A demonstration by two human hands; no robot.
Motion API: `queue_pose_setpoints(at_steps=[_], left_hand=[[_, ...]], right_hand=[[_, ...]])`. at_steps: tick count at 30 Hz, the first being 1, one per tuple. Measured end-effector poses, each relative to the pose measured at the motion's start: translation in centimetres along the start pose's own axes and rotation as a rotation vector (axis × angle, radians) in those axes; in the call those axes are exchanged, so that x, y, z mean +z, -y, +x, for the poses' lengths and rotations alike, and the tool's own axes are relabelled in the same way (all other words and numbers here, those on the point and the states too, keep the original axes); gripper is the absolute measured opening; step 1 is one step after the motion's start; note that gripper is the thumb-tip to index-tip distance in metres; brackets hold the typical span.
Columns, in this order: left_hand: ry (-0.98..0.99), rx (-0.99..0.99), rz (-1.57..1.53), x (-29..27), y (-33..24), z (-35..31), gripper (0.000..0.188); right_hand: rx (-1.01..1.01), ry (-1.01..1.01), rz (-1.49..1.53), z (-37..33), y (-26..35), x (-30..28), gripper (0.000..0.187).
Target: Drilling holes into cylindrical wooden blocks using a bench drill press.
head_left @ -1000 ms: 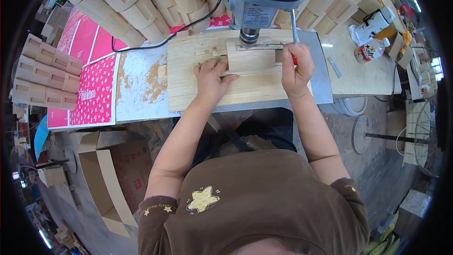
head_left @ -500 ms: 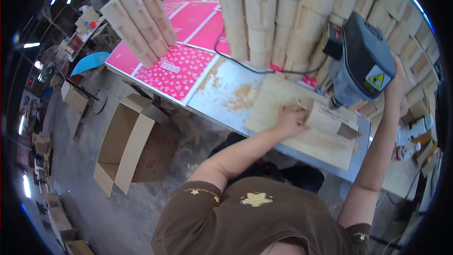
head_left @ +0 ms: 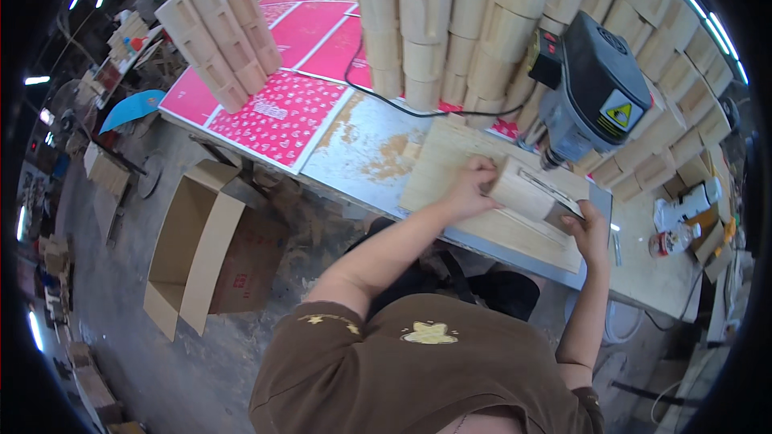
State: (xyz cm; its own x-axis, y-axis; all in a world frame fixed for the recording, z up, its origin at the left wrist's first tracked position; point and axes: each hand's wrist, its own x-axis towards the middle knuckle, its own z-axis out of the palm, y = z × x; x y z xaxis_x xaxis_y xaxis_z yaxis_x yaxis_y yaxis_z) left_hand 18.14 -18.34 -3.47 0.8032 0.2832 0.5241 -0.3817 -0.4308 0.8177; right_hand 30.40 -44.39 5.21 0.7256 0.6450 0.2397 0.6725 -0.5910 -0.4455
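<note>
A pale wooden block [head_left: 521, 193] with a rounded side and a long slot lies on a flat wooden board [head_left: 438, 169] below the drill press [head_left: 599, 88]. Its left end is gripped by my left hand [head_left: 473, 190], fingers curled against the edge. At the opposite end, my right hand [head_left: 589, 229] pinches the block beside its dark slot. The drill chuck [head_left: 552, 159] is just above and behind the block, apart from it; whether a bit sticks out below is hidden.
Tall stacks of similar wooden blocks [head_left: 426, 40] stand behind the board, with more [head_left: 217, 40] at the far left on pink printed sheets [head_left: 281, 112]. A black cable [head_left: 394, 104] crosses the tabletop. An open cardboard box [head_left: 241, 257] sits on the floor. A plastic bottle [head_left: 674, 239] lies at right.
My right hand has come down from the drill press's right side to the block's right end. The block is tilted more toward me, its slot showing. The view has shifted slightly.
</note>
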Motion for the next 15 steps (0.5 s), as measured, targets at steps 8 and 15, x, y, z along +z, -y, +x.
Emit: queue_pose_setpoints(at_steps=[8,15], left_hand=[[-0.246,-0.254,0.139,-20.0,-7.2,0.4,0.037],[-0.497,-0.396,0.871,-34.8,-7.6,2.2,0.049]], right_hand=[[0.099,0.043,0.282,-4.5,-0.4,-1.2,0.023],[0.076,-0.003,0.387,-5.7,1.5,0.3,0.021]])
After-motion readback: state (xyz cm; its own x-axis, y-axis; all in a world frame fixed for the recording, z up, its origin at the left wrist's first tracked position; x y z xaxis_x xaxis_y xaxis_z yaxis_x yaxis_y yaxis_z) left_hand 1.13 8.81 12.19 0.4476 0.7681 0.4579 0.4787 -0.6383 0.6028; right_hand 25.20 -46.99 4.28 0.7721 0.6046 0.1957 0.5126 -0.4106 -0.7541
